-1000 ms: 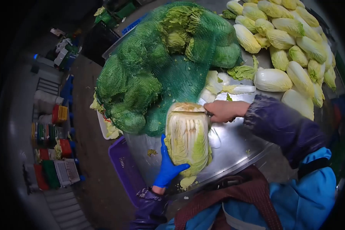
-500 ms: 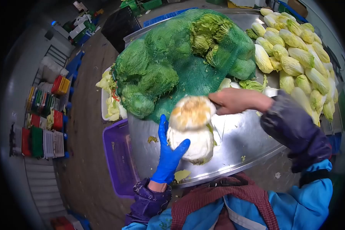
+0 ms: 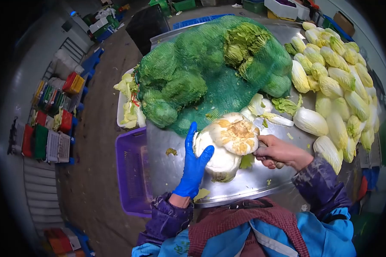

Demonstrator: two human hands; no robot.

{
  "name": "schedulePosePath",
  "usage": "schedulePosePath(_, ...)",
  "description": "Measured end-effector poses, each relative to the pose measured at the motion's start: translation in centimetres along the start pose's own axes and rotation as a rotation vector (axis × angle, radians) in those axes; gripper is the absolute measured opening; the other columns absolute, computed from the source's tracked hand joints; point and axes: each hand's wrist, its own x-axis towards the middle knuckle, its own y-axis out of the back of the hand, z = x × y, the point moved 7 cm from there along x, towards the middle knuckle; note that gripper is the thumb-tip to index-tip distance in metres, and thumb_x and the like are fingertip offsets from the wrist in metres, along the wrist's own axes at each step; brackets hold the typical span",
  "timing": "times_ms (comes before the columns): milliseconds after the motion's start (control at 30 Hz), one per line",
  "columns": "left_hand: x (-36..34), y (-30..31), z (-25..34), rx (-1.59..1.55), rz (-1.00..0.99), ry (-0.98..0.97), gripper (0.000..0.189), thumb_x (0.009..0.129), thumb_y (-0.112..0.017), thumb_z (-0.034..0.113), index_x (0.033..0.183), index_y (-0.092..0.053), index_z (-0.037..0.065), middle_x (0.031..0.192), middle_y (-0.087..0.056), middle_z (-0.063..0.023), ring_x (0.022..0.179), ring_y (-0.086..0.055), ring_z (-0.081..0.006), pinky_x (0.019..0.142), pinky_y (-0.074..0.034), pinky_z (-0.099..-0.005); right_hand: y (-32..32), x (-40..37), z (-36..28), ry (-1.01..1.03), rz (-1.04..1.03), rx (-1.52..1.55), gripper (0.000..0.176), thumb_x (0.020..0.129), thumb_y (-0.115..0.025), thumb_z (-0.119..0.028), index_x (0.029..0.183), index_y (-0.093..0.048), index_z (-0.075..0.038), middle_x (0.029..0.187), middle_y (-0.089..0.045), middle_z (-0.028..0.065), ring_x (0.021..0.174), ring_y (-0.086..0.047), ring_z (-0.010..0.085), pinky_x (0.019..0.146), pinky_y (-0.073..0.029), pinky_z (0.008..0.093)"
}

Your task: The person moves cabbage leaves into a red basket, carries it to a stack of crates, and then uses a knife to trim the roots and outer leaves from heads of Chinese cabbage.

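My left hand (image 3: 194, 165), in a blue glove, grips the side of a Chinese cabbage (image 3: 223, 165) with thumb and fingers spread around it. The cabbage shows a broad white cut face and is held over the metal table. A sliced-off stem end (image 3: 240, 135), browned in the middle, lies tilted over its upper right. My bare right hand (image 3: 281, 152) is closed around a knife handle (image 3: 279, 165) just right of this piece. The blade is hidden behind the stem end.
A green mesh bag (image 3: 218, 94) of cabbages covers the back of the metal table (image 3: 167, 167). Trimmed cabbages (image 3: 341, 81) are piled at the right. A purple crate (image 3: 133, 171) and a white bin (image 3: 123, 118) of leaves stand left. Loose leaves (image 3: 285, 105) lie near my right hand.
My right hand has moved down and slightly right. The stem end has shifted right and down across the cabbage, uncovering more of the cut face. The camera view has shifted slightly.
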Motion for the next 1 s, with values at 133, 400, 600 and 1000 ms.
schedulePosePath(133,0.3,0.1,-0.6,0.032,0.014,-0.005,0.073,0.080,-0.062,0.012,0.139,-0.020,0.008,0.136,-0.029,-0.0099,0.122,-0.035,-0.0216,0.103,-0.028,-0.0342,2.7,1.3,9.7,0.371,0.483,-0.559,0.021,0.082,-0.054,-0.015,0.098,-0.045,-0.004,0.054,-0.047,0.0011,0.042,-0.046,0.0099,0.038,-0.036,0.0264)
schedulePosePath(400,0.9,-0.3,-0.2,0.063,0.085,0.010,0.065,0.085,-0.058,0.013,0.139,-0.022,0.009,0.132,-0.033,-0.0109,0.119,-0.038,-0.0210,0.101,-0.032,-0.0333,1.5,-8.1,1.0,0.563,0.621,-0.089,0.018,0.076,-0.061,-0.008,0.085,-0.048,-0.002,0.062,-0.048,0.0073,0.053,-0.051,0.0189,0.048,-0.041,0.0290)
schedulePosePath(600,0.9,-1.7,-1.0,0.101,0.121,-0.006,0.064,0.084,-0.059,0.014,0.138,-0.024,0.010,0.130,-0.036,-0.0110,0.115,-0.040,-0.0193,0.099,-0.033,-0.0317,-4.9,-2.1,-3.3,1.041,0.834,-0.601,0.030,0.063,-0.074,-0.011,0.085,-0.055,-0.006,0.083,-0.052,0.0081,0.075,-0.054,0.0258,0.060,-0.046,0.0334)
schedulePosePath(1000,0.1,1.8,-2.0,-0.011,-0.025,-0.032,0.060,0.090,-0.051,0.024,0.139,-0.020,0.008,0.139,-0.028,-0.0095,0.127,-0.028,-0.0205,0.106,-0.023,-0.0341,-3.1,-2.3,-2.4,0.991,0.977,-0.480,0.042,0.067,-0.075,-0.026,0.099,-0.058,-0.004,0.088,-0.056,0.0100,0.072,-0.054,0.0210,0.065,-0.045,0.0304)
